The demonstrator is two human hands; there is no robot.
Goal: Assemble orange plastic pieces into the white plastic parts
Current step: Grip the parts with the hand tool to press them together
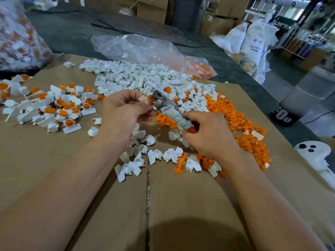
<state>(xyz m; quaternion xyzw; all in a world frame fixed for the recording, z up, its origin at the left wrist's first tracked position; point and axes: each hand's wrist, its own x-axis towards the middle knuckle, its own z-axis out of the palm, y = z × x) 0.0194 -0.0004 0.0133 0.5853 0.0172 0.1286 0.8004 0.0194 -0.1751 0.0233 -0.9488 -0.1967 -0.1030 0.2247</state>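
Heaps of joined white-and-orange pieces lie on the cardboard at far left. Beside them the left hand pinches 1 white part with an orange piece in it, right at the metal head of a cloth-wrapped tool, whose handle the right hand grips; loose orange pieces pile up further right

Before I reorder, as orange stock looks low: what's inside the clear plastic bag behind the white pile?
Orange plastic pieces sit in the right corner of the clear plastic bag. Crumpled film blurs the rest, and the pile of white plastic parts covers its near edge.
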